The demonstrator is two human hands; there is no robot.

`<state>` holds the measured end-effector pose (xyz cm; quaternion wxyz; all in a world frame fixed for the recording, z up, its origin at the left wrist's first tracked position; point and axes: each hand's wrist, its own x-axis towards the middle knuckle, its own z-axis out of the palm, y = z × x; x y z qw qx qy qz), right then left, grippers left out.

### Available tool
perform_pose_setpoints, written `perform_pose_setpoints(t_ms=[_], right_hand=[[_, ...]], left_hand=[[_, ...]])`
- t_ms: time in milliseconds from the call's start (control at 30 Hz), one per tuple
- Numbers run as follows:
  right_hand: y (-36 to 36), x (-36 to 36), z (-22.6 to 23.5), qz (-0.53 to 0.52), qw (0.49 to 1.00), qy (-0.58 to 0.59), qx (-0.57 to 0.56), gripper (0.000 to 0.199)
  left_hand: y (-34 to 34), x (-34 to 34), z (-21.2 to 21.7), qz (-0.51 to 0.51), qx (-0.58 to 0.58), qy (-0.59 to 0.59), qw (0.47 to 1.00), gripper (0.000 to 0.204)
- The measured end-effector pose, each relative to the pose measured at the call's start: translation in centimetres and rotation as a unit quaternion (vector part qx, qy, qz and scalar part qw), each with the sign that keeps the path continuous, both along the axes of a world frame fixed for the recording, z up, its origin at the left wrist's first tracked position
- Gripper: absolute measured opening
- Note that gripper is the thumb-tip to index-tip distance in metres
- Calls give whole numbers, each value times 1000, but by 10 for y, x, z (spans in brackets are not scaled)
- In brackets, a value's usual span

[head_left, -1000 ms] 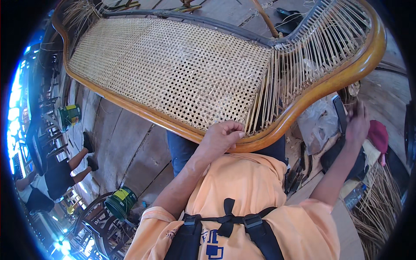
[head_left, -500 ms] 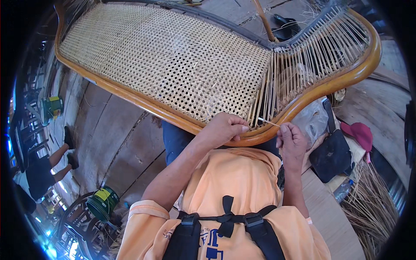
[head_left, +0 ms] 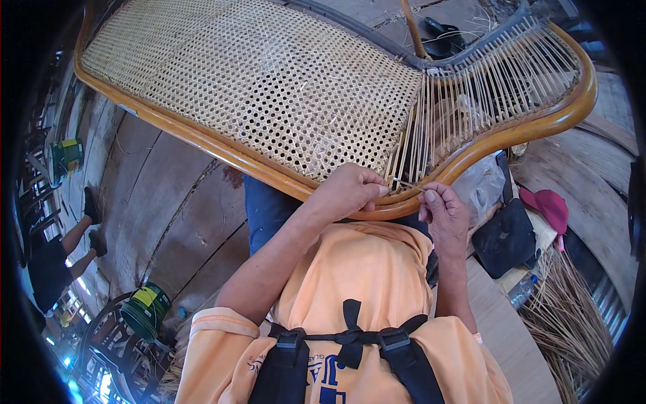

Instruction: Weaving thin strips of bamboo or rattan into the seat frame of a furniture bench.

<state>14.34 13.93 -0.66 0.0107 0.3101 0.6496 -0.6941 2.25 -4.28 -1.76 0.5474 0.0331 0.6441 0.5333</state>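
A long curved wooden frame (head_left: 202, 143) lies across my lap, filled on its left with woven cane webbing (head_left: 222, 81). Toward the right bend only parallel cane strands (head_left: 498, 84) span the frame. My left hand (head_left: 346, 190) rests on the near rim, thumb and forefinger pinched at the webbing's corner; what they grip is hidden. Between the thumb and forefinger of my right hand (head_left: 445, 214) is a thin cane strand (head_left: 408, 184), which runs left to the open strands beside my left fingertips.
Right of me are a clear plastic bag (head_left: 486, 185), a black pouch (head_left: 505, 237), a dark red cap (head_left: 546, 207) and a bundle of loose cane (head_left: 565, 316). Green buckets (head_left: 145, 311) stand at left on the plank floor (head_left: 161, 202). Another person's legs (head_left: 77, 246) show far left.
My right hand has moved a little left, closer to my left hand, and the strand's visible length between them is shorter. The whole view has shifted slightly.
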Motion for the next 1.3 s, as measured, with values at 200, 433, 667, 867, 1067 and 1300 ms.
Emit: perform_pose_setpoints(t_ms=[200, 433, 667, 867, 1067, 1300], right_hand=[[-2, -4, 6, 12, 1000, -18, 20, 13], [-3, -3, 8, 47, 997, -8, 65, 13], [2, 0, 6, 17, 999, -7, 45, 14], [-2, -5, 11, -8, 999, -53, 7, 14], [1, -4, 13, -43, 996, -65, -44, 16], [-4, -8, 17, -35, 992, -75, -91, 16]], left_hand=[[0, -3, 4, -6, -13, -23, 1000, 21], [1, -3, 5, -7, -25, -28, 999, 23], [1, -2, 3, -4, -32, -24, 999, 24], [1, 0, 8, 13, -41, -23, 999, 24], [2, 2, 7, 19, -33, -14, 999, 22], [2, 0, 6, 2, -36, -10, 999, 22]])
